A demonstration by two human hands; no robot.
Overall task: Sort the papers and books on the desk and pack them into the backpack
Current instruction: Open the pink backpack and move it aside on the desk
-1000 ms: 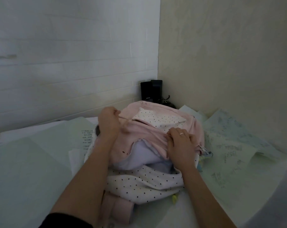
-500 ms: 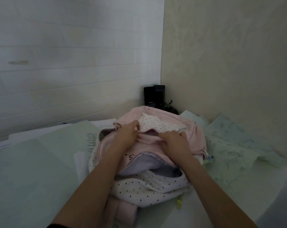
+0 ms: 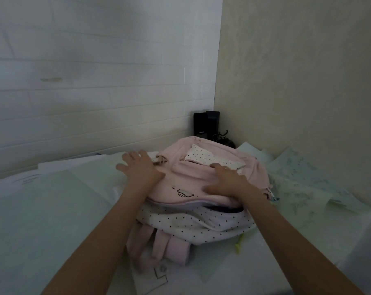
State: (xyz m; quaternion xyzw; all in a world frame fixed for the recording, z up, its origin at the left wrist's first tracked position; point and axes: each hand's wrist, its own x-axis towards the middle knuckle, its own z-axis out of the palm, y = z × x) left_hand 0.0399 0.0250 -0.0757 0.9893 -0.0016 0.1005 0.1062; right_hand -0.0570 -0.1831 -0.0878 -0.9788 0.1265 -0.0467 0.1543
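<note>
A pink backpack (image 3: 201, 167) with white dotted panels lies flat on the desk, its zipper mouth gaping towards me. My left hand (image 3: 140, 167) rests flat with spread fingers on the bag's left top edge, holding nothing. My right hand (image 3: 225, 182) lies flat on the pink front panel, fingers apart. Pale green and white sheets (image 3: 59, 201) cover the desk on the left. More scribbled papers (image 3: 303, 188) lie on the right, partly under the bag.
Two dark box-shaped devices (image 3: 205, 124) with cables stand in the wall corner behind the bag. The bag's pink straps (image 3: 171, 248) lie over a printed sheet (image 3: 157, 277) near me. A yellow-green zipper pull (image 3: 238, 244) hangs at the bag's front right.
Both hands let go of the bunched pink fabric and now lie flat on the bag. The left hand moved out to the left edge. The front panel is smoothed down.
</note>
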